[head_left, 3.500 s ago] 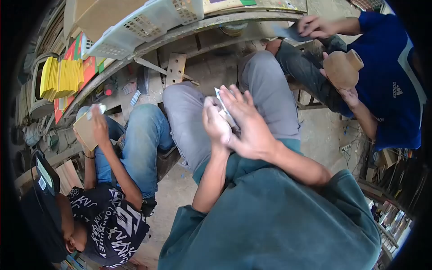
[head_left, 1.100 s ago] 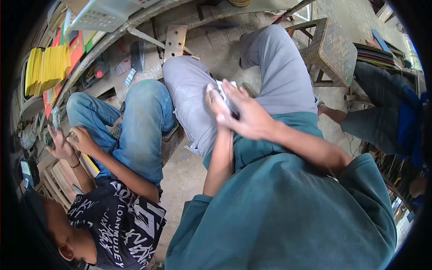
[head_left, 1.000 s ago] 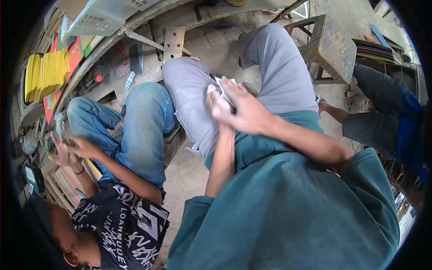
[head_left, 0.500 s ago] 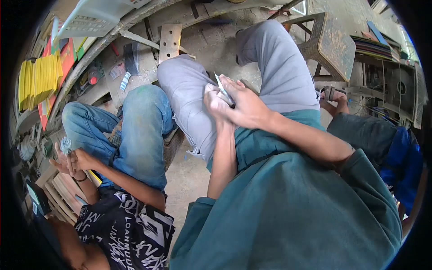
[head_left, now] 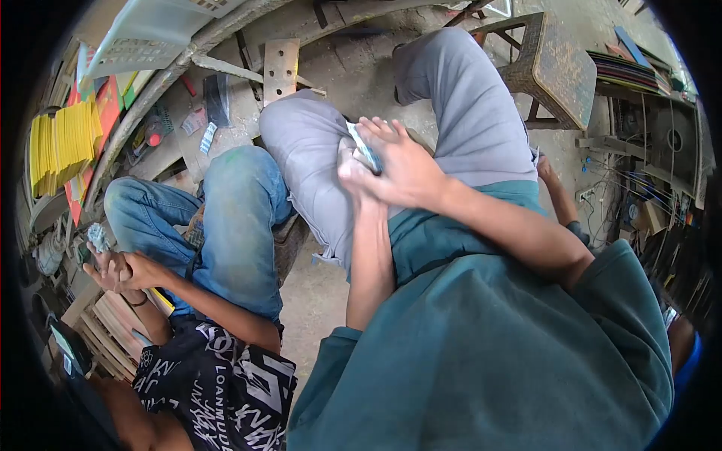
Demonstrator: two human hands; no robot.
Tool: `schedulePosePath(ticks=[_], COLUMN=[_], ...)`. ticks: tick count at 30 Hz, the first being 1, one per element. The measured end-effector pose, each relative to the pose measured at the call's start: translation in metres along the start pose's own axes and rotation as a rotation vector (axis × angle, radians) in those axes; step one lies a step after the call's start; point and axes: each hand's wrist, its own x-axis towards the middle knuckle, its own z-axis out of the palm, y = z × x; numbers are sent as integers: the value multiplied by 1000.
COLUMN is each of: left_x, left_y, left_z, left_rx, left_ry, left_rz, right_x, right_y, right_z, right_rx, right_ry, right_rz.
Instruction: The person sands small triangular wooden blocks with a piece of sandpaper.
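Observation:
Above my lap, a slim, pointed piece point(head_left: 364, 148), whitish with a blue-green side, is pressed between my two hands. I cannot make out what kind of thing it is. My left hand point(head_left: 356, 171), dusted pale, curls around its lower left side. Across its right side lies my right hand point(head_left: 410, 167), palm against the piece and fingers fairly straight toward my knee. The heels of both hands touch. The lower part of the piece is hidden between the palms.
On my left sits a co-worker in jeans point(head_left: 241, 218), whose hands point(head_left: 124, 270) hold a grey-blue wad point(head_left: 98, 237). Yellow stacked pieces point(head_left: 64, 146) and a plastic basket point(head_left: 143, 45) are at the upper left. A worn stool point(head_left: 560, 71) stands beyond my right knee.
My right hand has slid up along the piece, its fingers now extending farther past my left hand. The piece shows more of its blue-green side. At the right, a person with a dark garment has shifted away.

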Motion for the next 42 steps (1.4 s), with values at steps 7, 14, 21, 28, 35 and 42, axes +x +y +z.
schedulePosePath(ticks=[7,14,21,28,35,42], left_x=[-5,-31,-13,-15,-15,-12], left_y=[-2,-3,2,4,-5,-4], left_z=[10,17,-21,21,16,-1], left_rx=[39,64,-245,-173,50,-27], left_ry=[31,31,-409,-119,-99,-148], left_rz=[12,47,-170,-131,26,-2], right_x=[-11,-23,-32,-29,-20,-5], right_y=[-3,-10,-18,-9,-5,-1], right_z=[-3,-13,-13,-13,-13,-2], right_rx=[-31,-20,28,39,51,-27], right_ry=[14,14,39,-15,-54,15], right_rz=[15,-33,-116,-106,-91,-77])
